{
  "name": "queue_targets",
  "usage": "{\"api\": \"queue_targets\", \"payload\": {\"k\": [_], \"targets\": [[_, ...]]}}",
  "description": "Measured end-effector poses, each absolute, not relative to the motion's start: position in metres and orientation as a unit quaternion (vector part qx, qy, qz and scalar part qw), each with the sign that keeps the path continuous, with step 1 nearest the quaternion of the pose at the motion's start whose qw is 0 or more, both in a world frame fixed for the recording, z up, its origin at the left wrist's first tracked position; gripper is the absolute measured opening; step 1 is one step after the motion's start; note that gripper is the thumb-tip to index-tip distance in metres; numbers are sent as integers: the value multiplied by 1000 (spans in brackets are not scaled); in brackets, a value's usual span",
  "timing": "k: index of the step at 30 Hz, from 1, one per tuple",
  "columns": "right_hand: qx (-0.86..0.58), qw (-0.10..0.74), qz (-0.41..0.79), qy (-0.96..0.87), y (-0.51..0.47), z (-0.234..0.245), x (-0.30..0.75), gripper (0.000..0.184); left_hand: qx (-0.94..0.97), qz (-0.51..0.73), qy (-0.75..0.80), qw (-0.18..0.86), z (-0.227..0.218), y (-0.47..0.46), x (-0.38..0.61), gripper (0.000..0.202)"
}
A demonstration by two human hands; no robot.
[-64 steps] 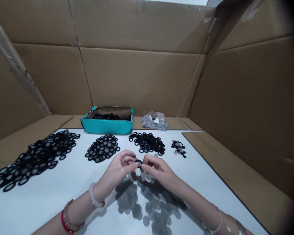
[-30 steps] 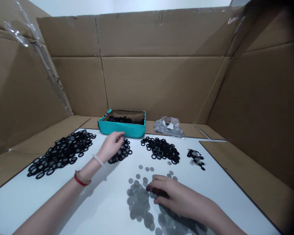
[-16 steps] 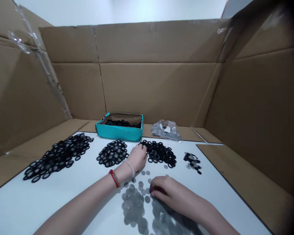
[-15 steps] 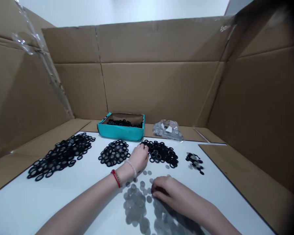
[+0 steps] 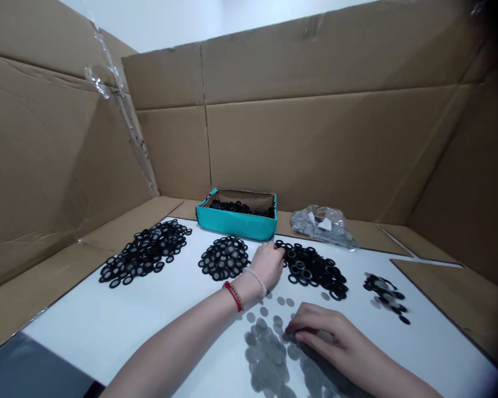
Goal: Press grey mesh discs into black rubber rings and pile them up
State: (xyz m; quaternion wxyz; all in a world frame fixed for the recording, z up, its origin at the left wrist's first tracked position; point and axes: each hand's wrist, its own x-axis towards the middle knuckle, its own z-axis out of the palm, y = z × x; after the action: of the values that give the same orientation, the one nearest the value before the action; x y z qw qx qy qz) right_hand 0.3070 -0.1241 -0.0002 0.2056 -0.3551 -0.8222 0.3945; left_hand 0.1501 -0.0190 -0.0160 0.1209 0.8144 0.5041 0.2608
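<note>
Reading the head view, I find my left hand with its fingers bunched narrow at the near edge of the black rubber rings, piled loosely on the white bench. My right hand curls over the grey mesh discs. I cannot tell whether either hand holds anything. The rings should handle light and soft, so take them by the rim; the discs look thin, so lift them by the edge.

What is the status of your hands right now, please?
Left hand at the edge of the black rings. Right hand over the grey mesh discs. Teal box beyond the piles.
</note>
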Motion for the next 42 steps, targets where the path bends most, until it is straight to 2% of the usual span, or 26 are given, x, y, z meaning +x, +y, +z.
{"api": "queue_targets", "payload": {"k": [5,8,11,13,15,17,19,23,26,31,38,42], "targets": [[-443,344,402,-724,-118,1,307,25,791,301,464,263,4,-45,145,17],[-469,429,448,-628,-116,0,307,40,775,304,430,348,11,-73,140,22],[-461,452,487,-588,-116,2,305,48,686,347,426,477,14,-95,136,22],[-465,435,493,-593,-117,5,303,41,655,366,417,513,16,-105,136,20],[-466,414,494,-606,-119,8,303,30,672,371,401,500,17,-111,136,19],[-466,401,489,-619,-120,8,303,28,720,353,394,449,19,-112,132,19],[-470,397,480,-625,-120,6,304,29,779,326,415,339,20,-107,119,20],[-479,368,469,-644,-119,2,307,28,797,300,522,47,16,-74,68,22],[-468,347,473,-661,-119,2,306,26,780,283,557,-23,5,-47,32,28],[-475,329,481,-659,-117,-1,302,30,806,284,518,-36,-7,-37,21,18],[-474,326,488,-656,-113,-8,305,31,805,314,503,-14,7,-53,33,15],[-483,317,490,-653,-113,-10,306,31,757,395,511,94,12,-57,37,20]]}}
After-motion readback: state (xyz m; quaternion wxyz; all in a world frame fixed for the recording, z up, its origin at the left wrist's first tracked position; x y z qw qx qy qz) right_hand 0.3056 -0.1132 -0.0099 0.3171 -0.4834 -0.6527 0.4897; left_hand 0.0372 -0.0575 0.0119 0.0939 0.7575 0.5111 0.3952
